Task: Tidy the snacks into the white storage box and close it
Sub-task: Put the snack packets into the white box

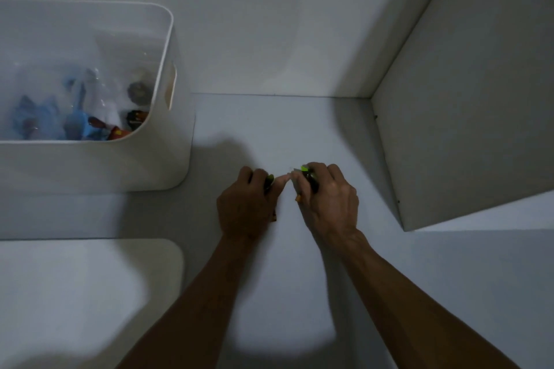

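Fingers of both hands around snack packets

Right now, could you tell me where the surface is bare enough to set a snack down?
The widest bare patch lies between the white storage box, the back wall and the right side panel, ahead of both hands. Nearer, bare surface runs between the lid and the forearms. It is crowded only where the left hand and right hand grip snacks.

The left hand and right hand each hide most of a small dark green-edged snack packet. The open white plastic storage box is cropped at the left; its wrappers blur.
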